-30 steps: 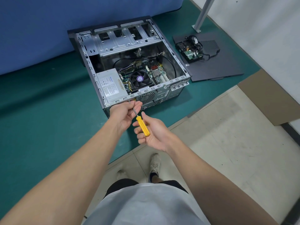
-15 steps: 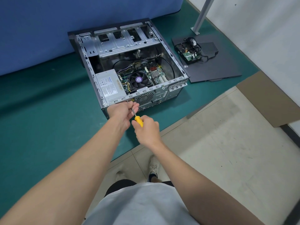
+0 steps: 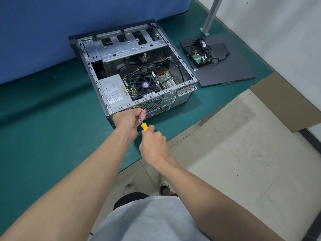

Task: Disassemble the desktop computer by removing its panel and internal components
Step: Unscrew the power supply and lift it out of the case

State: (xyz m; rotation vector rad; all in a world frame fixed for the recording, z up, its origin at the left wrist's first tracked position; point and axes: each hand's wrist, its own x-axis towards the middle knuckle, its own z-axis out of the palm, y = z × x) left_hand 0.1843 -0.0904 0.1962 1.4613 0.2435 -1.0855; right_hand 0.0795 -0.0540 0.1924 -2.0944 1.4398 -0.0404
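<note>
At the desk (image 3: pixel 43 129) edge, a screwdriver (image 3: pixel 143 126) is held to an open computer case (image 3: pixel 183 99).
The handle is gripped by the right hand (image 3: pixel 153 145); the shaft is pinched by the left hand (image 3: pixel 127 121).

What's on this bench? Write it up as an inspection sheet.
Surface: green mat.
Job's things: open computer case on its side; power supply and fan inside; side panel off, beside it, carrying a removed drive.
Clutter: nothing seen.
Grippers: left hand pinches the screwdriver shaft at the case's rear; right hand grips its yellow handle.
Cables: black cable loops inside the case; tangle on the drive.
Surroundings: blue partition, metal post, cardboard, tiled floor.
</note>
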